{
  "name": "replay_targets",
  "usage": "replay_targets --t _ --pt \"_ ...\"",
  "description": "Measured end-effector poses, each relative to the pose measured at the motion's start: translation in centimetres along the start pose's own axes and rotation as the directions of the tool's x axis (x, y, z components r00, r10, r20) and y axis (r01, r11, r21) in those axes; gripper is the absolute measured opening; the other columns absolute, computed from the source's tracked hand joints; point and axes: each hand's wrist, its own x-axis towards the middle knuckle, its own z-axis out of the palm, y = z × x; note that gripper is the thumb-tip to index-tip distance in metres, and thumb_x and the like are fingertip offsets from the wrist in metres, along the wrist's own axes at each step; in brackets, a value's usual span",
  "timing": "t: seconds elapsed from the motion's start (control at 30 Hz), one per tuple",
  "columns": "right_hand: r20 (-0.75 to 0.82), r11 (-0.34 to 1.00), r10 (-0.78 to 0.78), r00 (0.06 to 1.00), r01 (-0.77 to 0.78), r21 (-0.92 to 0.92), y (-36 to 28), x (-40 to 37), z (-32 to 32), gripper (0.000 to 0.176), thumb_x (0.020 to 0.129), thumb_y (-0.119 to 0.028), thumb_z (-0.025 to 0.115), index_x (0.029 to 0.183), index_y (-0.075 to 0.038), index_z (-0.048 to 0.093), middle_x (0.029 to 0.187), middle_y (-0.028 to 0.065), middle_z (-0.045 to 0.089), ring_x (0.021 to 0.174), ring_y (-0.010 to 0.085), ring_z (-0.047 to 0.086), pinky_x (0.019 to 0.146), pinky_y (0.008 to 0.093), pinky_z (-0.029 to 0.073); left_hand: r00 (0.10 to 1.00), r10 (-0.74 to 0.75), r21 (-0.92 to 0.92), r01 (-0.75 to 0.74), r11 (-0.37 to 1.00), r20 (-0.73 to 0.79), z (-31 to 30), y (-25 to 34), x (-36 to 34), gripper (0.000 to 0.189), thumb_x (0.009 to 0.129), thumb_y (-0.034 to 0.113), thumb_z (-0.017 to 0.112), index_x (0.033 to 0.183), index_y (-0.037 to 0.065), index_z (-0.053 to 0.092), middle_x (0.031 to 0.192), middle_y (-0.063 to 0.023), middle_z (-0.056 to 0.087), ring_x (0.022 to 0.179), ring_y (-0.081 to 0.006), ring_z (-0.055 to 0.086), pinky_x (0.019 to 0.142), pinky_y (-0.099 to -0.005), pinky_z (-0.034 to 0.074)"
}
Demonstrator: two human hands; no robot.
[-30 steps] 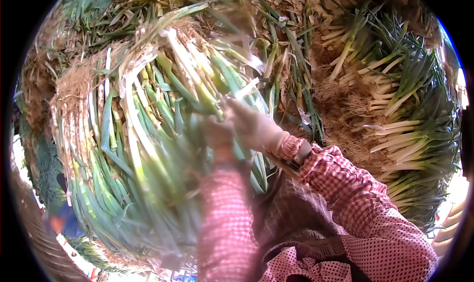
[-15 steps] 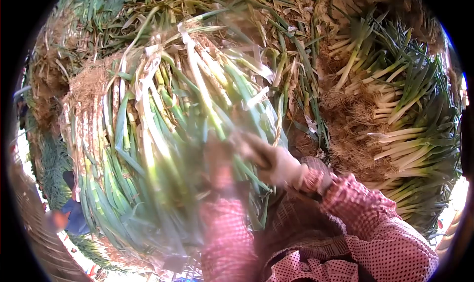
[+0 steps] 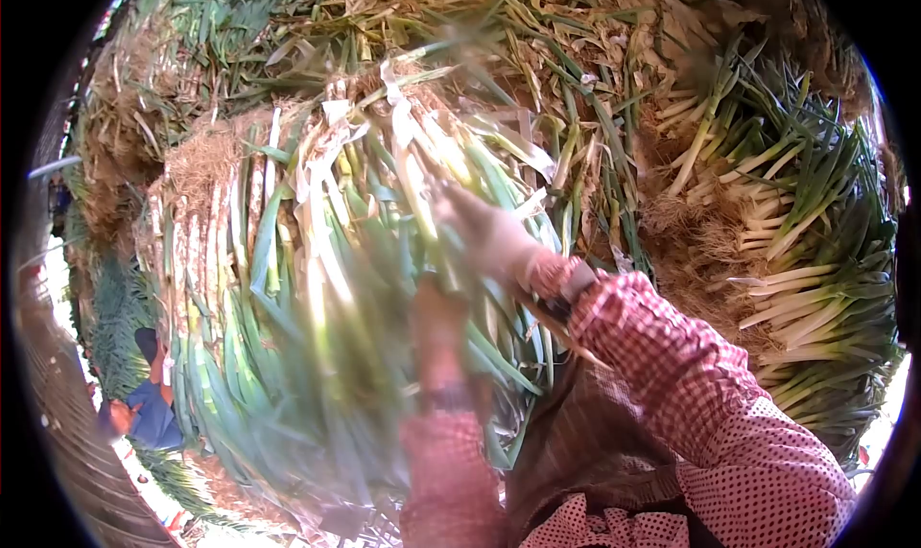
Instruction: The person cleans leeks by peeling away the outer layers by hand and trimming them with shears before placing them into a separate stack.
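Observation:
In front of me, a large heap of green onions (image 3: 206,327) lies with roots at the top and green leaves toward me. My right hand (image 3: 484,232) looks gloved and reaches over the right part of the heap, at a long white-green stalk (image 3: 411,179). Below it my left hand (image 3: 441,323) is over the leaves and blurred by motion. The fingers of both hands are smeared, so their grip cannot be made out.
On the right, a row of cleaned stalks (image 3: 796,299) lies with pale roots inward. Dry leaves and husks (image 3: 595,155) cover the ground behind. Part of a person in blue (image 3: 153,414) shows at the lower left.
My right hand has moved up and to the left along the stalks, with more of its sleeve over the heap. The whole view has shifted slightly.

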Motion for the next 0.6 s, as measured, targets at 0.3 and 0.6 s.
replay_targets --t 0.3,0.6 --pt "0.178 0.992 0.013 0.984 -0.036 0.122 -2.7 0.7 -3.3 0.07 0.1 -0.012 0.061 0.163 -0.013 0.03 0.149 0.0166 0.056 0.131 0.0265 0.06 0.116 0.0343 0.045 0.951 0.068 -0.304 0.028 0.952 0.301 -6.8 -1.9 -0.8 0.051 0.081 0.007 0.073 0.129 -0.003 0.059 0.101 -0.0157 0.067 0.082 -0.0243 0.063 0.077 -0.034 0.053" --pt "0.403 0.972 0.154 0.902 -0.212 0.102 1.2 -15.4 -2.9 0.094 0.083 -0.007 0.068 0.165 -0.019 0.024 0.128 0.0223 0.068 0.115 0.0329 0.069 0.099 0.0404 0.054 0.883 0.265 0.335 -0.133 0.933 -0.387 -11.6 -4.0 -3.4 0.021 0.089 0.002 0.066 0.11 0.002 0.067 0.104 -0.0144 0.073 0.089 -0.0295 0.07 0.082 -0.0407 0.056"
